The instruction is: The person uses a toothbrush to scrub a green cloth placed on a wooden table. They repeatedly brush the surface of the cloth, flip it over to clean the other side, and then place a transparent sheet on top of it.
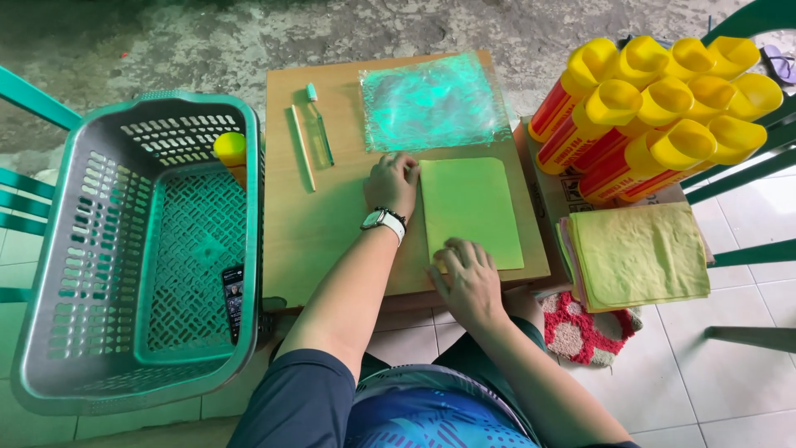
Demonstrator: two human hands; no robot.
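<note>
1. Nearest to where I stood, the person sat low on the tiled floor, knees tucked under the small wooden table [332,241], so both arms reached the work without stretching.

2. The right hand [469,278] lay flat with its fingers spread on the near edge of the folded light-green cloth [469,211], pressing it down; to my eye that weight kept the fold from springing open.

3. The left hand [391,182], a white wristwatch [383,221] on its wrist, rested at the cloth's far left corner, fingers curled onto the edge. I could not tell whether it pinched the corner or only pushed on it.

4. The cloth itself lay on the right half of the tabletop, squared to the table's edge, just short of a clear plastic sleeve [433,101] spread flat at the far side.

5. Left of the hands, a thin wooden stick [302,148] and a slim green-capped pen-like tool [319,124] lay side by side, parked within the left hand's reach but off the cloth.

6. To the right, a stack of yellow-green cloths [638,253] sat on a cardboard box, close by the right arm.

7. Beyond that stack, red tubes with yellow caps [655,116] were piled on their sides, caps towards the person.

8. On the left stood a grey-and-green plastic basket [133,249], holding a dark phone [233,299] near its front and one yellow-capped tube [230,151] at its far side.
</note>
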